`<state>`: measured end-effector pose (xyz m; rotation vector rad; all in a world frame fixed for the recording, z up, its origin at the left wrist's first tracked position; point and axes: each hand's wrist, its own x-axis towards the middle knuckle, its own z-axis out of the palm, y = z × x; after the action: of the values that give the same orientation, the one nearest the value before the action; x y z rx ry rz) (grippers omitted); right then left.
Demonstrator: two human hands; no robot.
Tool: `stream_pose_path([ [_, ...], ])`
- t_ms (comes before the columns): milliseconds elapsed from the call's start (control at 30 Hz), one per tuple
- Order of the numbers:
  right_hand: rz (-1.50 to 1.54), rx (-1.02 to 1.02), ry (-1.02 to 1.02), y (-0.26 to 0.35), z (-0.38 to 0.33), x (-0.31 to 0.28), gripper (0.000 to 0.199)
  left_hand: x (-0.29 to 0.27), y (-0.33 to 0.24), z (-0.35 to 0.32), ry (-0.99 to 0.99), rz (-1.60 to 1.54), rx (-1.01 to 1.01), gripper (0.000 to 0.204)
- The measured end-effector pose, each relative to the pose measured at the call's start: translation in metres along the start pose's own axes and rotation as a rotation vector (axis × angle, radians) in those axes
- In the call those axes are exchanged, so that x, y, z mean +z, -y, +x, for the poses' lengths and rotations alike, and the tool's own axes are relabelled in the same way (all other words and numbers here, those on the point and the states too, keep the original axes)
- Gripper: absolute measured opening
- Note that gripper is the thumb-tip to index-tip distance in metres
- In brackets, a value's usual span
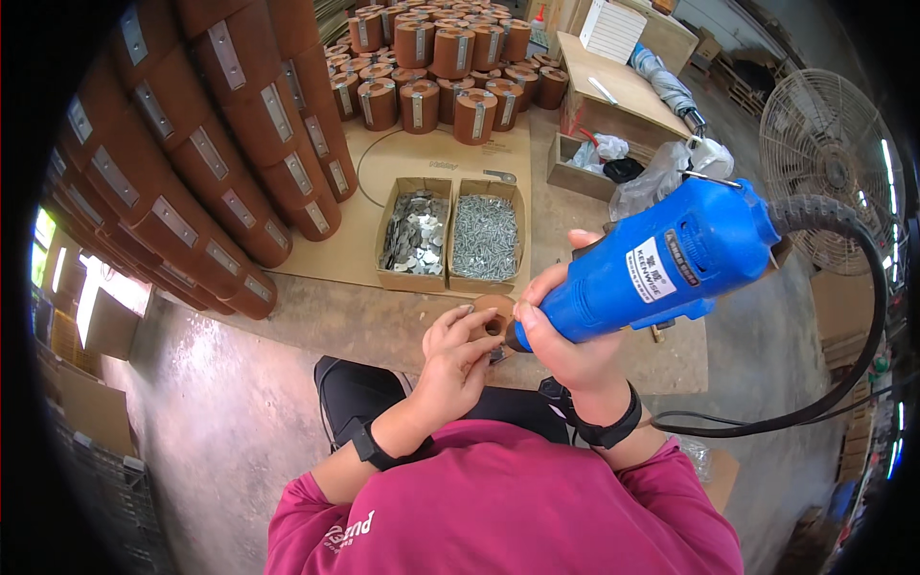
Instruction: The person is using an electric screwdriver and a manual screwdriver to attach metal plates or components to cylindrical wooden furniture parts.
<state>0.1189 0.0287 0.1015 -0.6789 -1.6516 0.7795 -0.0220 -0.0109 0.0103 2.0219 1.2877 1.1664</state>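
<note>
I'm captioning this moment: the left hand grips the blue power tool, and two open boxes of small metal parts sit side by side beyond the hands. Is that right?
Not quite: the head view shows the right hand gripping the blue power tool, not the left hand. The rest is correct.

My feed shows me a magenta T-shirt (508, 498), white lettering (350, 530) on it, black wrist straps (369, 445) beyond its sleeves (309, 508).

Workshop here, plainly: brown cylinders (259, 69) stand stacked upper left, screws (486, 238) fill box (482, 285) mid-frame, blue power tool (611, 280) looms right of centre, caged fan (826, 144) upper right, concrete floor (216, 393) lower left.
</note>
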Motion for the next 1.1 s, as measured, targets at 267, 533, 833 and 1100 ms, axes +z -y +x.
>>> stream_pose_path([
  [267, 0.042, -0.028, 0.019, 0.000, 0.000, 0.007, 0.055, 0.002, 0.000, -0.002, 0.002, -0.015, -0.002, 0.029],
  [533, 0.137, 0.095, -0.003, -0.001, 0.001, 0.011, 0.053, 0.002, 0.002, -0.001, -0.014, 0.001, -0.011, 0.029],
  [833, 0.126, 0.163, -0.056, 0.000, 0.005, 0.013, 0.052, 0.003, 0.002, 0.004, -0.003, 0.054, 0.008, 0.034],
  [1100, 0.073, 0.135, -0.020, 0.000, 0.005, 0.014, 0.052, 0.011, 0.009, 0.007, -0.052, -0.073, 0.025, 0.039],
])
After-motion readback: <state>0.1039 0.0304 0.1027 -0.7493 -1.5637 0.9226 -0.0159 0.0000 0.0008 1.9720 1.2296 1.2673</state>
